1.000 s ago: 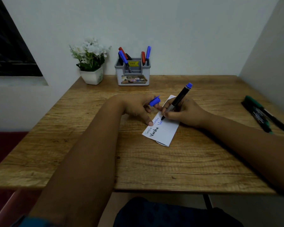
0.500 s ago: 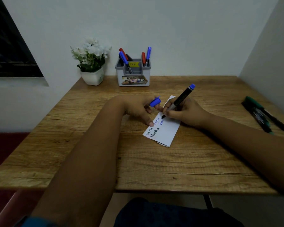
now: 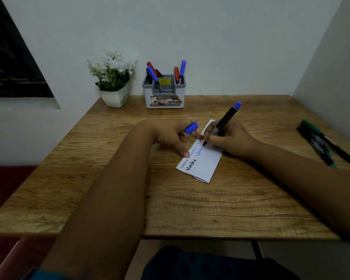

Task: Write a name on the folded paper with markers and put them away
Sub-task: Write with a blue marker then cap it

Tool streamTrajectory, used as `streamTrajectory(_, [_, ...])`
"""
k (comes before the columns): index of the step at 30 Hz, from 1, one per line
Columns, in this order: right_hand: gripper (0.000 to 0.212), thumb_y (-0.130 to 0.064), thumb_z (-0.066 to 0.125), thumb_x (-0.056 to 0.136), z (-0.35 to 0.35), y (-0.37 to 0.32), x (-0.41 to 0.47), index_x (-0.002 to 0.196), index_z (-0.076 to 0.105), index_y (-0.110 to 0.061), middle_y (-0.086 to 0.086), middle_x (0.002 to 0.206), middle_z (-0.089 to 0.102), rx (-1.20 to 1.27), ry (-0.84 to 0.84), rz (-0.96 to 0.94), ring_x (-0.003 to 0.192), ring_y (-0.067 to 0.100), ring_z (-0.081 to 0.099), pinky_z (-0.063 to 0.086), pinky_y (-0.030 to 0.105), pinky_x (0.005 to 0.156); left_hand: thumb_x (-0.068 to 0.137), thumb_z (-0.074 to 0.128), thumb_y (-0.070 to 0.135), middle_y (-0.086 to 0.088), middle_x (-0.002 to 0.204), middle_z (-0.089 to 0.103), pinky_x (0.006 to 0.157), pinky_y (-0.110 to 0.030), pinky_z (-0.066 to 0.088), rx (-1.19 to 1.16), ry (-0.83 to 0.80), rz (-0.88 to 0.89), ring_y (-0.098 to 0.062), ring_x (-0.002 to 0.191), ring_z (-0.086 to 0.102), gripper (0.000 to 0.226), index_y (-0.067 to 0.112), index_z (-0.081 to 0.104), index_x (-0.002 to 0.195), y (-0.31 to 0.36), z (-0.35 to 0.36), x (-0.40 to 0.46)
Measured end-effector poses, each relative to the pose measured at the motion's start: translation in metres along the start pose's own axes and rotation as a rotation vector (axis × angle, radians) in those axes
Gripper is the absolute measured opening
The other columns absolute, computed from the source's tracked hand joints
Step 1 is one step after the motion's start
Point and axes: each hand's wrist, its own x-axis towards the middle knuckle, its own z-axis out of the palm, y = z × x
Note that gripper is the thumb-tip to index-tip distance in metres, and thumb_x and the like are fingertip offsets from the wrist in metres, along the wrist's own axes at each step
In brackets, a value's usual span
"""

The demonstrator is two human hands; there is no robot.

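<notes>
A white folded paper (image 3: 205,161) lies on the wooden table (image 3: 190,199), with a name written on it several times in black and blue. My right hand (image 3: 230,139) grips a black marker with a blue end (image 3: 224,120), its tip touching the paper's far part. My left hand (image 3: 170,136) holds the blue cap (image 3: 191,127) between its fingers while its thumb presses the paper's left edge.
A grey marker holder (image 3: 164,93) with red, blue and black markers stands at the back. A white flower pot (image 3: 114,97) sits left of it. Several green and black markers (image 3: 325,145) lie near the table's right edge.
The marker tip has crept a little farther along the paper as blue letters are added. My left hand has stayed in place.
</notes>
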Motion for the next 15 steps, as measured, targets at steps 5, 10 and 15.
streamTrajectory(5, [0.006, -0.006, 0.07, 0.082, 0.0008, -0.0019, 0.0012, 0.082, 0.074, -0.011, 0.005, 0.085, 0.073, -0.038, -0.029, 0.009, 0.086, 0.016, 0.067, 0.053, 0.034, 0.076, 0.074, 0.081, 0.02, 0.009, 0.11, 0.052, 0.083, -0.02, 0.04, 0.01, -0.006, -0.006, -0.009, 0.109, 0.05, 0.076, 0.025, 0.037, 0.136, -0.0003, -0.0008, -0.0008])
streamTrajectory(10, [0.006, -0.006, 0.07, 0.082, 0.001, -0.0025, 0.0007, 0.082, 0.072, -0.011, 0.006, 0.082, 0.072, -0.054, -0.015, -0.009, 0.083, 0.019, 0.066, 0.052, 0.034, 0.073, 0.076, 0.079, 0.018, 0.011, 0.104, 0.05, 0.073, -0.017, 0.038, 0.002, -0.005, -0.012, -0.001, 0.094, 0.049, 0.078, 0.024, 0.034, 0.139, 0.0003, -0.0014, -0.0012])
streamTrajectory(15, [0.015, -0.003, 0.063, 0.087, 0.0025, 0.0015, 0.004, 0.073, 0.064, -0.008, 0.008, 0.072, 0.064, 0.132, 0.053, 0.055, 0.063, 0.012, 0.057, 0.047, 0.028, 0.06, 0.075, 0.08, 0.016, 0.027, 0.105, 0.052, 0.08, -0.02, 0.04, -0.019, -0.016, 0.026, -0.008, 0.104, 0.05, 0.077, 0.023, 0.036, 0.137, 0.0005, -0.0003, -0.0015])
